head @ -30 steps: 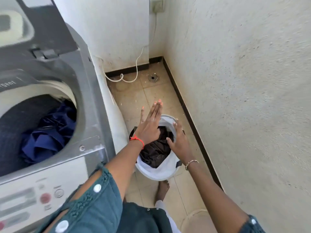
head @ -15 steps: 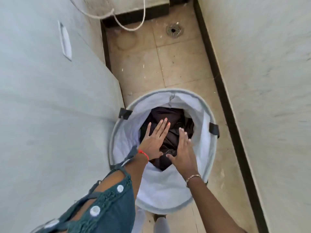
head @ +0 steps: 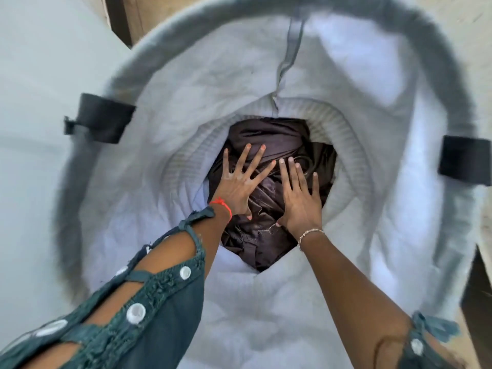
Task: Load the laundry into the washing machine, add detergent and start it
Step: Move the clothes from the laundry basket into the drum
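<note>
Glossy dark cloth [head: 269, 187] (white fabric hamper [head: 186, 107]).

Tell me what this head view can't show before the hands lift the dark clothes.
- Washing machine: out of frame.
- Dark brown clothes in the white fabric laundry basket: whether one garment or several, unclear; folds, left hand and right hand cover them.
- Basket's grey rim: blurred, cut by top edge.
- Grip: open fingers; contact unclear.
</note>
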